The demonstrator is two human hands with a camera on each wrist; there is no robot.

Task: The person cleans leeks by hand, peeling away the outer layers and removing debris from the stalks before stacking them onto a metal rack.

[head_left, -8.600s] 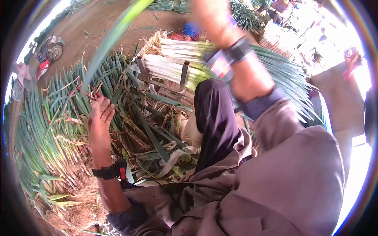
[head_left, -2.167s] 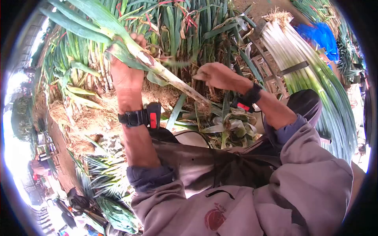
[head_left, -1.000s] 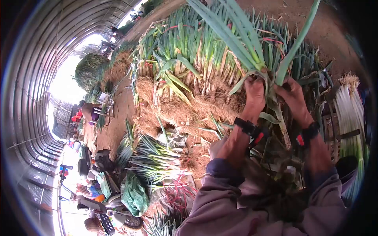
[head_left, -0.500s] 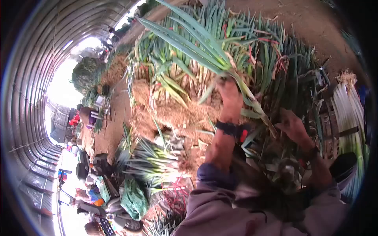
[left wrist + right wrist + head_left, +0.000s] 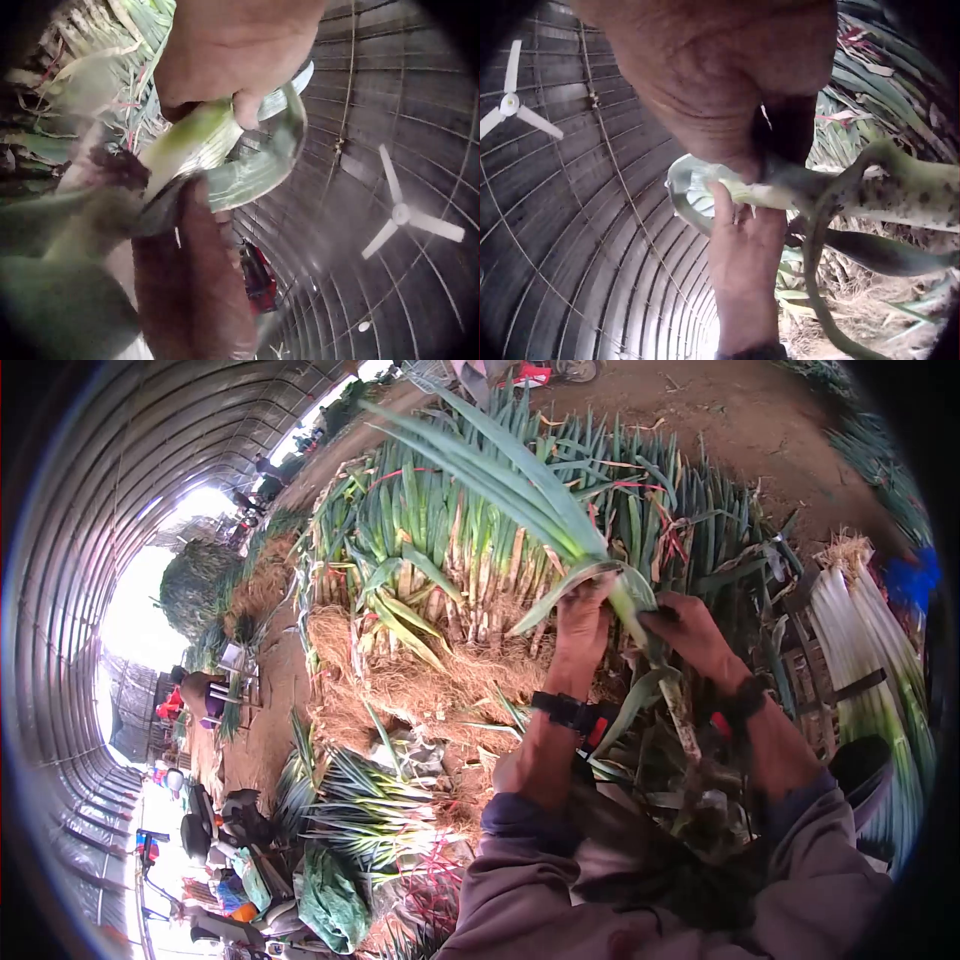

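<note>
One large green onion stalk slants across the head view, its leaves spreading to the upper left and its root end low at the right. The left hand grips it where the leaves begin. Close beside, the right hand pinches an outer leaf layer against the stalk. In the left wrist view, the left hand wraps the pale green stalk, with the right hand just below. The right wrist view has the right hand nearest and the left hand behind the stalk; a peeled leaf hangs in a loop.
Upright bundled onions with a mass of roots stand beyond the hands. A strapped bundle of cleaned white stalks lies at the right. Loose onions and a green bag are at lower left.
Since half a second ago, the right hand has come up from the stalk's lower end to near the left hand. A leaf strip now hangs looser along the stalk.
</note>
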